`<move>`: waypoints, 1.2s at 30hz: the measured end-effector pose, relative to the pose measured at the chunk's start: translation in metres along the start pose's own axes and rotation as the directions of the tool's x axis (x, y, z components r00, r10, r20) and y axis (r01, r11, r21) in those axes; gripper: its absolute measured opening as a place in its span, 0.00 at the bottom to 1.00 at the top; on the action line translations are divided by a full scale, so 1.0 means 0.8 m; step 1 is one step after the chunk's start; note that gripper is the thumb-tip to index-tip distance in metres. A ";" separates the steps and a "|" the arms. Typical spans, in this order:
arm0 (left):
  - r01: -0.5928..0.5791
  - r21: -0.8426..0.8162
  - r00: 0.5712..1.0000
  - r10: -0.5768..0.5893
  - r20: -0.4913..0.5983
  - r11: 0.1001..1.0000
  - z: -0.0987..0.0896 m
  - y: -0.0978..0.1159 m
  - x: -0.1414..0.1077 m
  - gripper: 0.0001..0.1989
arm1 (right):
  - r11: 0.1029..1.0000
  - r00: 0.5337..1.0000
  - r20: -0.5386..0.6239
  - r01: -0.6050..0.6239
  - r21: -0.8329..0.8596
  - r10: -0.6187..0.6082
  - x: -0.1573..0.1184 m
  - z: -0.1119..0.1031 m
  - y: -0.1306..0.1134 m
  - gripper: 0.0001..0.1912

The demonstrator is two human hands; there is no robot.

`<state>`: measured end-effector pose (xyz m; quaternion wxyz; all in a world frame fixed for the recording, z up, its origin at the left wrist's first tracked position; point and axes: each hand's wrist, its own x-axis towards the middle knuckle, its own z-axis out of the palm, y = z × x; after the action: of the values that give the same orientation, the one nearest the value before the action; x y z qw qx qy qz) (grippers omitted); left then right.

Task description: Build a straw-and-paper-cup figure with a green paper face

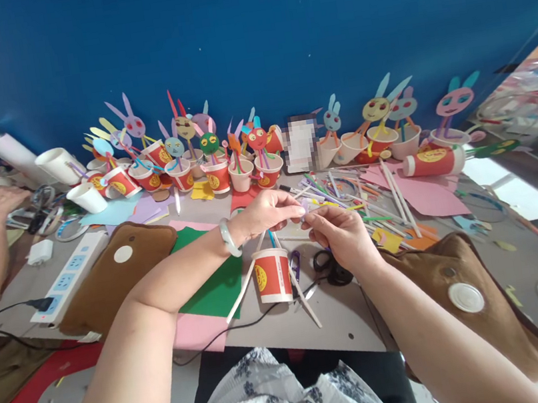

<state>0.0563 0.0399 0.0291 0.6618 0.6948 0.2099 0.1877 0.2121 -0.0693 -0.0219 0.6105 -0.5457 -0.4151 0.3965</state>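
Observation:
My left hand point(271, 213), with a pale bangle at its wrist, is raised over the table and pinches a small pale purple piece point(305, 205). Close on its right, my right hand point(338, 228) has thumb and fingers pressed together at the same spot; what they grip is too small to make out. Below both hands stands a red and white paper cup point(272, 275), upright, with coloured sticks rising from it and white sticks slanting down its sides. Black-handled scissors point(329, 266) lie to the cup's right, partly behind my right hand.
Decorated cups with rabbit faces point(216, 169) line the blue wall. Brown pouches point(112, 272) lie at both sides. A power strip point(70, 275), green paper point(214, 277), loose sticks point(393, 189) and a black cable are on the table. Another person's hand point(3, 199) is at left.

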 end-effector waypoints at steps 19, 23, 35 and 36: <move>0.013 0.015 0.998 -0.011 -0.066 1.000 0.000 0.002 0.000 0.08 | 0.999 0.999 -0.035 0.030 0.021 -0.030 0.000 -0.002 0.005 0.15; 0.005 0.022 0.999 -0.003 -0.054 1.000 0.000 0.000 0.000 0.08 | 1.000 0.999 -0.031 0.020 -0.013 -0.021 -0.002 -0.002 0.001 0.14; 0.073 -0.026 0.996 -0.074 -0.046 0.997 0.003 0.002 -0.001 0.08 | 1.000 1.000 0.001 0.012 -0.016 -0.012 -0.005 0.002 -0.006 0.14; 0.076 -0.035 0.996 -0.078 -0.047 0.996 0.003 0.001 -0.001 0.08 | 1.000 1.000 0.001 0.012 -0.023 -0.012 -0.006 0.002 -0.006 0.15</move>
<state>0.0570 0.0371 0.0301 0.6748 0.6703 0.2493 0.1822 0.2091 -0.0733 -0.0173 0.6065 -0.5500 -0.4231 0.3881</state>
